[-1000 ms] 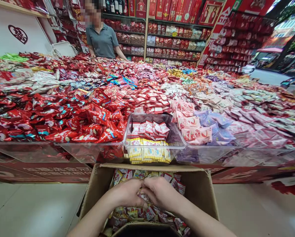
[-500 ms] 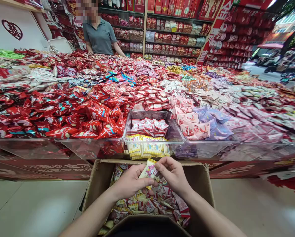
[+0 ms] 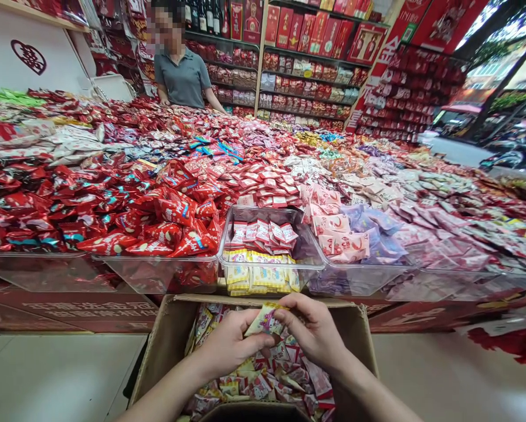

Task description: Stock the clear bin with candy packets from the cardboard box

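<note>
One yellow-and-white candy packet is held between both hands above an open cardboard box. My left hand pinches its left and lower side, while my right hand grips its upper right side. Beneath them, mixed wrapped candies fill part of the box. Just beyond the box, a clear plastic bin holds yellow-and-white packets in front and red-and-white packets behind.
Red candy packets are heaped left of the bin; pink packets and purple packets lie to its right. Across the display stands a person in a grey shirt. Stocked shelves rise behind.
The view has tilted up slightly, so the display and box appear lower. The packet leans more to the right, and my right fingers now cover more of it.
</note>
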A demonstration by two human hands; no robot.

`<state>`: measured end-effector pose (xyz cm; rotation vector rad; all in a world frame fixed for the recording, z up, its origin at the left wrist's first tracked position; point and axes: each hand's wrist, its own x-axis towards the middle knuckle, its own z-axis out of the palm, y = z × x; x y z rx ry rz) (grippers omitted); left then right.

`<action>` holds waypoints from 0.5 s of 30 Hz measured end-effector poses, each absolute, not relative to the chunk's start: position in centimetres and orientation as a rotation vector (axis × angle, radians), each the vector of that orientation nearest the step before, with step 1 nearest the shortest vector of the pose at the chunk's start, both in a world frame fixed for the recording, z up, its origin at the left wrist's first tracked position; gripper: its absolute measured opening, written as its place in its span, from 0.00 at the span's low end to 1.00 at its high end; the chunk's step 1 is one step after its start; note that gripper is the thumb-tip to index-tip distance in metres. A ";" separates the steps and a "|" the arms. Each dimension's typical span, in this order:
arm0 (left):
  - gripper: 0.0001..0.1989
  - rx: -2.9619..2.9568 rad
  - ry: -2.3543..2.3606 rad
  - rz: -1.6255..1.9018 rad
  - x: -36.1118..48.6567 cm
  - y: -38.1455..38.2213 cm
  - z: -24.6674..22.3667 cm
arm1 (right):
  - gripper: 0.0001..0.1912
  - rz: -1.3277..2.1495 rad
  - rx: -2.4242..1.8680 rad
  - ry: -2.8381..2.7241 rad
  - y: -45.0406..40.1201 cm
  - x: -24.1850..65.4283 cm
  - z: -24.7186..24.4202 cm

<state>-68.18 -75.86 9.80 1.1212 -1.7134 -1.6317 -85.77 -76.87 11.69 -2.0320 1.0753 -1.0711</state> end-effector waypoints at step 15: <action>0.13 1.295 -2.031 -1.231 -68.0 -75.4 9.2 | 0.12 0.505 -2.457 1.666 -89.8 -84.1 20.8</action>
